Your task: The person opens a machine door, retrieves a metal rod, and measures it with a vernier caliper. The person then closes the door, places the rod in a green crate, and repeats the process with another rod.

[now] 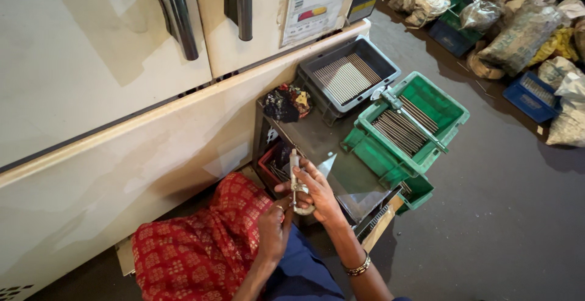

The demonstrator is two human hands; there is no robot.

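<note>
Head view: a small metal gauge [295,176] stood upright over the person's lap, just in front of the low desk [317,139]. Right hand [320,194] had its fingers wrapped round the gauge; left hand [274,225] pinched its lower end. Red patterned cloth [195,246] covered the knee. Beyond lay a green crate [454,115] of thin metal rods [396,131], with a grey tray [378,57] beside it.

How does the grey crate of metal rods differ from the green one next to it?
The grey crate holds only an even row of thin rods, while the green crate also has a long metal tool lying across its rods. The grey crate sits nearer the cream cabinet; the green one sits farther out. Both are open-topped.
</note>
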